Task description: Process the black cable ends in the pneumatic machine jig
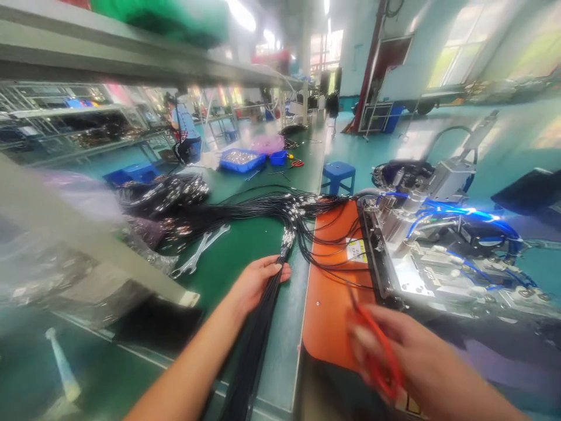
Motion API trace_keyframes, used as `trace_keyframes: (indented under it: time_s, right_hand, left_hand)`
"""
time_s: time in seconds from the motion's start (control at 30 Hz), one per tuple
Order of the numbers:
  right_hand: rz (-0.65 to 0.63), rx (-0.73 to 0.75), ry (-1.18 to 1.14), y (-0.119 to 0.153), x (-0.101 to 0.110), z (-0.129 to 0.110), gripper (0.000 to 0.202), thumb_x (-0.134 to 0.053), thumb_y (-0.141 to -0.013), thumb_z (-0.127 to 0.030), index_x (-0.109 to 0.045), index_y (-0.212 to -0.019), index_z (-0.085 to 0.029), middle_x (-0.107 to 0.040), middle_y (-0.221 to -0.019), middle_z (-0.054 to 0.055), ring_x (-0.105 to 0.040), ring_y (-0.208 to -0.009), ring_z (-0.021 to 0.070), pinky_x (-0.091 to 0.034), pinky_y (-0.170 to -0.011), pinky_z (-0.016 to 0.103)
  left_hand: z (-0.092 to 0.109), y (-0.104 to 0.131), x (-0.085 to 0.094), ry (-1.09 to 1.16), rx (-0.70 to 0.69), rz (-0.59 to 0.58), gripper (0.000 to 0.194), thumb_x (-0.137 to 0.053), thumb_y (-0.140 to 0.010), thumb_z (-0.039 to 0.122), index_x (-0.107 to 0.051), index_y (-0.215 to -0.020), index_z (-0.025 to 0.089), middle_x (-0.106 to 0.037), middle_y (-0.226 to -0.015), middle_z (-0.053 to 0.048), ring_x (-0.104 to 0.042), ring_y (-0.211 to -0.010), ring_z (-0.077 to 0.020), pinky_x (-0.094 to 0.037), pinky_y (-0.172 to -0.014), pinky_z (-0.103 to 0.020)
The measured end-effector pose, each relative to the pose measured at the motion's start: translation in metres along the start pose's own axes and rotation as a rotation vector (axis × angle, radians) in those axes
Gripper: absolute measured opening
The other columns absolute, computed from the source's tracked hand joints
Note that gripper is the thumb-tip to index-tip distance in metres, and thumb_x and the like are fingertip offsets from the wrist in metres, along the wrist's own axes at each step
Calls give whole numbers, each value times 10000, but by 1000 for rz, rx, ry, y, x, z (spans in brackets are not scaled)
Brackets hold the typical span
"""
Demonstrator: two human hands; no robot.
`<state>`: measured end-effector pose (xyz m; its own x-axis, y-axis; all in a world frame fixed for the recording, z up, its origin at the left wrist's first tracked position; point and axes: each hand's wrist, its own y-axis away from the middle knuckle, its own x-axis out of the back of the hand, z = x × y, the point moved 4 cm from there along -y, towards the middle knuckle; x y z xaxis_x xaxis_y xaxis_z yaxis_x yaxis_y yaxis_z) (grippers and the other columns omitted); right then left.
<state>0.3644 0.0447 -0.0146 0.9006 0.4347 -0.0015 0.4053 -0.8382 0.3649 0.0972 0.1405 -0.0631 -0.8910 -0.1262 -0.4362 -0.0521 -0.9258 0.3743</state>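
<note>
here, over the near part of the orange board (331, 316), the right hand (407, 348) has its blurred fingers curled around a red-handled tool (380, 351). left of the board, the left hand (258, 283) pinches the black cable bundle (268, 304) between thumb and fingers, above the green table (236, 251). two wrenches (200, 252) lie farther left of the board; a metal machine (405, 257) stands at its right. beyond the board come a blue stool (339, 172), a blue tray (242, 159) and a seated person (186, 126) on the room's teal floor (372, 149).
</note>
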Motion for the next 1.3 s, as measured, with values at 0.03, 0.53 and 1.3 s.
trace_keyframes:
  time_s: [0.03, 0.53, 1.3]
  right_hand:
    - [-62, 29, -159, -19, -19, -13, 416, -630, -878, -581, -587, -857, -168, -577, -673, 2, -520, -543, 111, -405, -503, 223]
    - [-126, 13, -621, -132, -92, -13, 357, -687, -805, -491, -573, -796, -152, -534, -579, -32, -446, -473, 78, -300, -476, 194]
    - [-44, 45, -668, -140, -98, -2, 412, -716, -795, -542, -567, -755, -159, -495, -570, -40, -417, -461, 68, -275, -444, 181]
  left_hand:
    - [-1, 0, 0, -1, -11, 0, 276, -723, -734, 33, -677, -1001, 79, -725, -921, -130, -703, -731, -150, -593, -760, -248]
    - [-2, 4, -3, 32, -162, -5, 390, -819, -618, 128, -685, -984, 154, -700, -927, -35, -635, -796, -122, -477, -790, -229]
    - [-6, 4, -11, 53, -208, 36, 409, -809, -615, 161, -676, -999, 117, -693, -896, -57, -615, -744, -125, -467, -739, -243]
